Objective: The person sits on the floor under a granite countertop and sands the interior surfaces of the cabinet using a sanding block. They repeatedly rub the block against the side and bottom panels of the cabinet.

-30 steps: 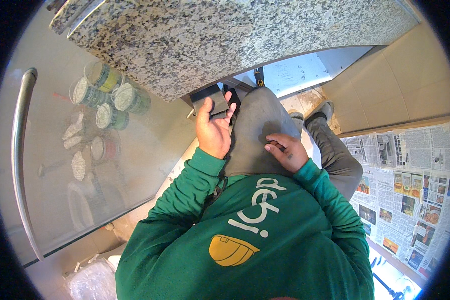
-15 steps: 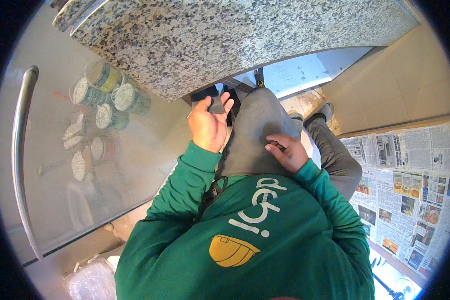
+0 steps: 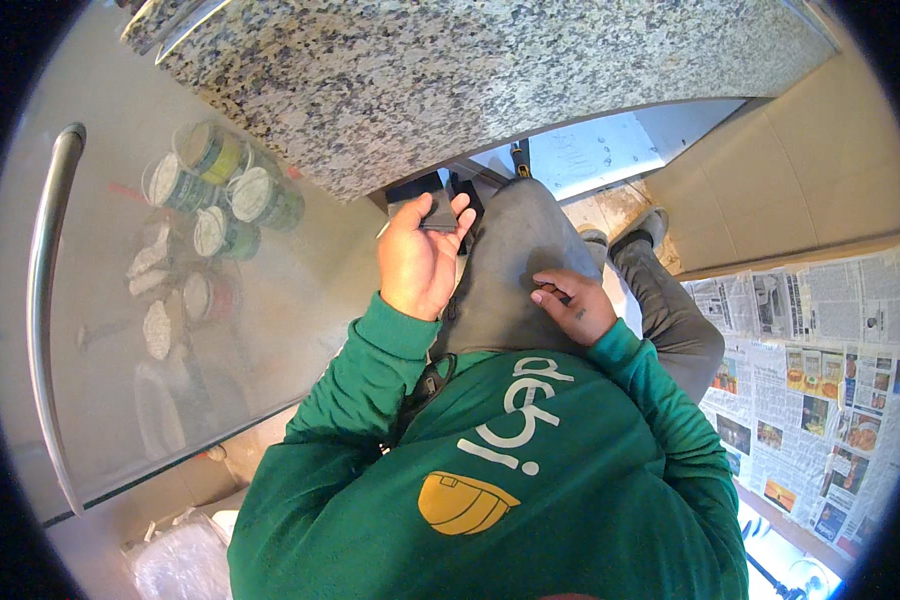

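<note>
My left hand [image 3: 417, 262] is raised below the edge of the speckled stone countertop [image 3: 390, 90]. Its thumb and fingers grip a dark, flat rectangular piece [image 3: 438, 211], whose exact kind I cannot make out. Beside it, dark shapes under the counter blend together. On my grey-trousered thigh [image 3: 510, 250] rests my right hand [image 3: 576, 305], its fingers curled inward. Something small and dark seems to sit between those fingers, but it is too small to name.
A grey panel [image 3: 270, 330] with a long metal handle [image 3: 42, 300] stands at left; several tubs [image 3: 255, 198] appear in or through it. Newspaper [image 3: 770, 410] covers a surface at right. A clear plastic bag [image 3: 180, 560] lies lower left. Tiled wall [image 3: 770, 180] rises far right.
My left hand has shifted slightly, and the dark flat piece has tilted so more of its face shows. My right hand stays on the thigh, almost unmoved.
</note>
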Tool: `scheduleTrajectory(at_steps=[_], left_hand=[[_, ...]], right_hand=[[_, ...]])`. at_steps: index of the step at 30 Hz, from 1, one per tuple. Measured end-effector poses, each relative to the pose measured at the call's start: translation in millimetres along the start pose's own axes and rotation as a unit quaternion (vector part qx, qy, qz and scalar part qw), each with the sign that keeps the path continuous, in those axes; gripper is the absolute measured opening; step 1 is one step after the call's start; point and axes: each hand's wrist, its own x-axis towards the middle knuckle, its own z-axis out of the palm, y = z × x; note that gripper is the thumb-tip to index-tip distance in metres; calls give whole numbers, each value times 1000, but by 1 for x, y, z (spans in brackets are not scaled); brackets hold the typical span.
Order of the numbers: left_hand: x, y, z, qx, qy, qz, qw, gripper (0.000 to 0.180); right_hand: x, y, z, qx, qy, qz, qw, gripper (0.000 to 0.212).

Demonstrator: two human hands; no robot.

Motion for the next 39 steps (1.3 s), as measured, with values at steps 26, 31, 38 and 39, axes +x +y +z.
scheduleTrajectory(at_steps=[26,31,38,39], left_hand=[[17,-10,15,103,-1,-13,995,19],[42,-25,32,107,-7,-3,994,25],[36,-49,48,90,-61,-31,994,13],[38,-52,51,91,-59,-36,993,12]], right_hand=[[-4,9,3,23,11,-3,1000,30],[-2,12,4,25,2,-10,1000,29],[-6,13,1,39,22,-7,999,30],[-7,14,1,52,23,-5,998,30]])
